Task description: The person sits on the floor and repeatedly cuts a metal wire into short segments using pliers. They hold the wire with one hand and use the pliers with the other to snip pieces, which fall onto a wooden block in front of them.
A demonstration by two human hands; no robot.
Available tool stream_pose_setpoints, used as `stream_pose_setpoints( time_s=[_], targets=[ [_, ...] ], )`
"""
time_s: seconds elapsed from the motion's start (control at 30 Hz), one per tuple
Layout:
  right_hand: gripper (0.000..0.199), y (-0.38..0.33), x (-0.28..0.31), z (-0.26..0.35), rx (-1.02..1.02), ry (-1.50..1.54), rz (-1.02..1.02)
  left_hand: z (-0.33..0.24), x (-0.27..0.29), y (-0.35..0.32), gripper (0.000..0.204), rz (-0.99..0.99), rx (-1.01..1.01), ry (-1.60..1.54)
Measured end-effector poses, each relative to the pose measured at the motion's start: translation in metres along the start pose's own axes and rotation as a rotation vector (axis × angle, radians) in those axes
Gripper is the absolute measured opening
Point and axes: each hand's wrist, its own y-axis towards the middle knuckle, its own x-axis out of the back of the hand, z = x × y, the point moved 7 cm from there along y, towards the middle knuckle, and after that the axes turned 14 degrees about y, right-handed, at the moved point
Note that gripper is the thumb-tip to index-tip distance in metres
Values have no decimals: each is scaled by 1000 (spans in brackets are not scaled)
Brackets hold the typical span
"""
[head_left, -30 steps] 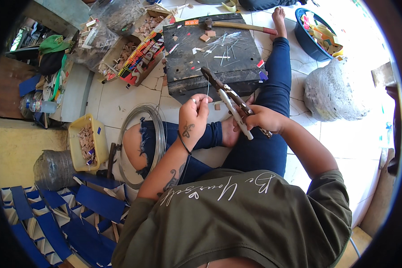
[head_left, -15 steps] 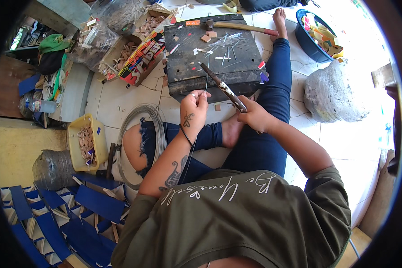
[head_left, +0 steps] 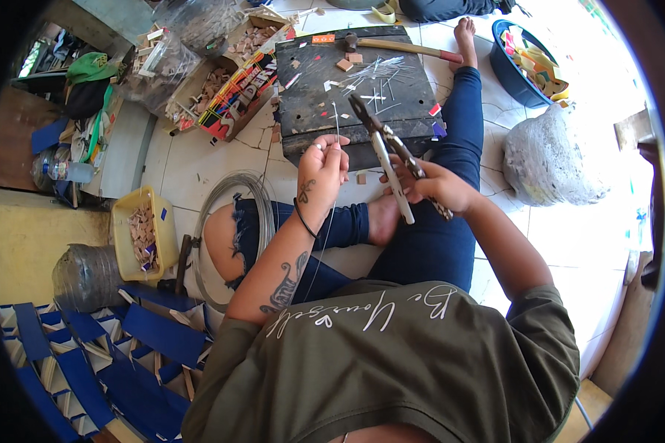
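Observation:
My left hand pinches a thin metal wire, whose free end points up over the near edge of a dark block. Below the hand the wire trails down past my forearm. My right hand is closed on a pair of worn pliers, their handles spread and the head just right of the wire, apart from it. Short cut wire pieces lie scattered on the block. A loose wire coil rests around my bent left knee.
On the block lies a hammer among small wood squares. Left are a printed carton of wood bits and a yellow tub. A blue basin and a plastic-wrapped bundle stand right. Blue-panelled pieces fill the lower left.
The pliers' handles have spread apart and my right hand has shifted slightly right. More wire now stands above my left hand, which has moved little.

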Motion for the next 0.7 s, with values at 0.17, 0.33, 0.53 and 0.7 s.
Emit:
stream_pose_setpoints(
  time_s=[0.17, 0.33, 0.53, 0.7],
  targets=[
    [71, -12, -11, -9, -36, -128, -11, 1, -1, 3, 19, 18, 20, 41],
    [66, -10, -12, -11, -49, -262, -23, 2, -1, 3, 18, 15, -4, 113],
    [61, -12, -17, -7, -31, -267, 23, 2, 2, 2, 16, -4, 9, 242],
    [61, -11, -14, -10, -11, -292, 30, 1, -1, 1, 17, 1, 13, 249]
  ],
)
